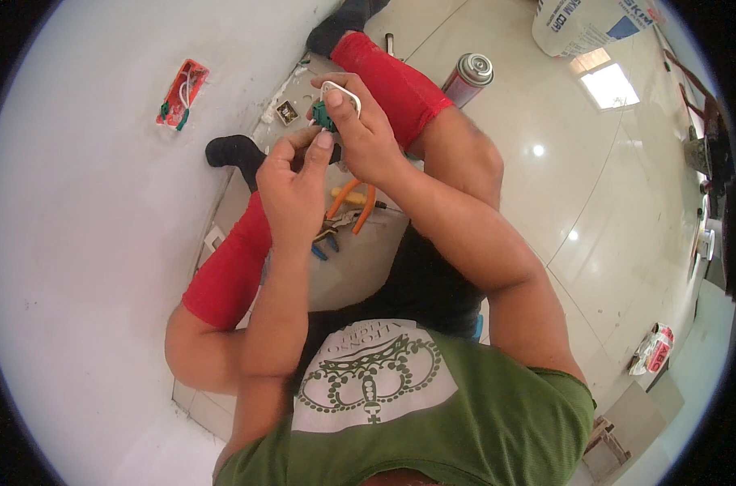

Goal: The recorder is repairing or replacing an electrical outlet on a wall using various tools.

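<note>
My right hand (366, 134) grips a wiring device, a switch or outlet, with a white frame (353, 95) and a green body (323, 116). Close against it, my left hand (295, 182) has thumb and forefinger pinched at the lower edge of the green body. A short white wire seems to show there, but the fingertips hide what they hold. On the floor below my hands lie orange-handled pliers (369, 212), pliers with blue and yellow handles (326, 243) and a yellow-handled screwdriver (348, 196).
An orange wall box (191, 74) with white and green wires is set in the left wall. By its foot sits a small square box (287, 112). A spray can (469, 77) stands beyond my right knee; a white sack (591, 28) is farther off. My red-sleeved legs flank the tools.
</note>
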`<state>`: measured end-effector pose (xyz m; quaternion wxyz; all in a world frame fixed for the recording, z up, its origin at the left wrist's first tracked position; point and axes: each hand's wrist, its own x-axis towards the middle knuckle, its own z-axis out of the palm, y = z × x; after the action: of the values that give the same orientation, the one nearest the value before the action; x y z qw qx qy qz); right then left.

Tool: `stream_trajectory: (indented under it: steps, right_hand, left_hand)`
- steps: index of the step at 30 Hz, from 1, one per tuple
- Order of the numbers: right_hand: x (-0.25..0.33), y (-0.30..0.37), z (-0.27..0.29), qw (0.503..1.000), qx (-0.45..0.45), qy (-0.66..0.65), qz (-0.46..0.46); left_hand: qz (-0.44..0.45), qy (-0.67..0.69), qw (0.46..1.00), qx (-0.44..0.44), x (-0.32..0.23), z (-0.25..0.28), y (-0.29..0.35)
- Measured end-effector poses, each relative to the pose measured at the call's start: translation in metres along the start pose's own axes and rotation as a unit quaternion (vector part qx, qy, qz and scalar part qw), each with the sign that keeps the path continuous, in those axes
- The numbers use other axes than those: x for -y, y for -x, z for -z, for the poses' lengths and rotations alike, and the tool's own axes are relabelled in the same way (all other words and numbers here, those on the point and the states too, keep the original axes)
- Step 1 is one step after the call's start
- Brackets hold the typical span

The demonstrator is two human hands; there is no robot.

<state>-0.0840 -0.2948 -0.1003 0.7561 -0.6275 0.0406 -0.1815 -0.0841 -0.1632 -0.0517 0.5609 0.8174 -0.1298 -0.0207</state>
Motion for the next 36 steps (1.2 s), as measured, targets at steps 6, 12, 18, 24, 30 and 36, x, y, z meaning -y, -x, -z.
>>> stream_trajectory:
  steps: [6, 12, 18, 24, 30, 36]
  right_hand:
    - [0.007, 0.008, -0.007, 1.000, -0.002, 0.030, -0.004]
    - [-0.013, 0.009, -0.002, 0.996, 0.033, 0.082, 0.005]
    - [0.011, 0.008, -0.010, 0.994, 0.044, -0.048, -0.083]
    - [0.005, 0.010, -0.006, 0.999, 0.046, 0.023, -0.005]
    - [0.011, -0.001, -0.004, 0.995, 0.018, 0.012, -0.102]
    - [-0.008, -0.007, 0.000, 0.977, -0.016, -0.088, -0.195]
  left_hand:
    - [0.203, 0.177, 0.960, 0.081, 0.003, 0.017, -0.015]
    - [0.277, 0.263, 0.915, 0.130, 0.018, 0.023, -0.015]
    - [0.345, 0.325, 0.864, 0.171, 0.002, 0.029, -0.010]
    - [0.323, 0.340, 0.874, 0.126, 0.014, 0.019, -0.014]
    - [0.306, 0.368, 0.863, 0.164, 0.020, 0.020, -0.019]
    - [0.301, 0.439, 0.829, 0.168, 0.034, 0.022, -0.009]
